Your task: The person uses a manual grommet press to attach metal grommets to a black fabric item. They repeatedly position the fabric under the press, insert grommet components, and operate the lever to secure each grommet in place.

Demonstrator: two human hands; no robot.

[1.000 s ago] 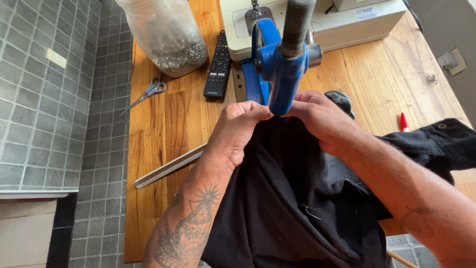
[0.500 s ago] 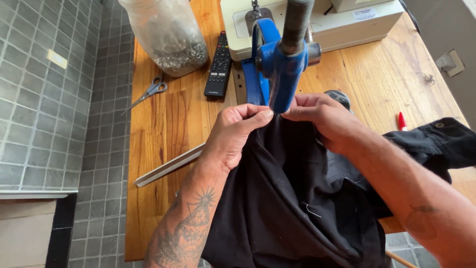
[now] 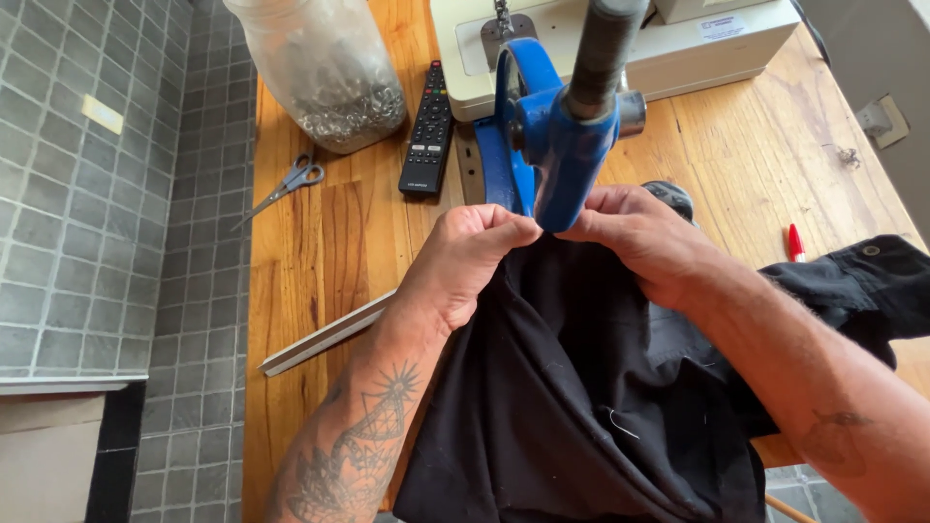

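A black garment (image 3: pixel 591 387) hangs over the front edge of the wooden table (image 3: pixel 329 232). My left hand (image 3: pixel 465 257) pinches its top edge just left of the blue hand press (image 3: pixel 552 145). My right hand (image 3: pixel 644 237) grips the same edge on the right side, directly under the press head. Both hands hold the cloth bunched up against the press. The spot of fabric under the press is hidden by my fingers.
A clear jar of small metal rings (image 3: pixel 334 68) stands at the back left. A black remote (image 3: pixel 429 131), grey scissors (image 3: pixel 286 184) and a metal ruler (image 3: pixel 325 336) lie on the table. A cream sewing machine (image 3: pixel 678 48) sits behind the press. A red pen (image 3: pixel 794 242) lies at right.
My hands have shifted slightly, gathering the garment's edge closer under the press. Everything else stays in place.
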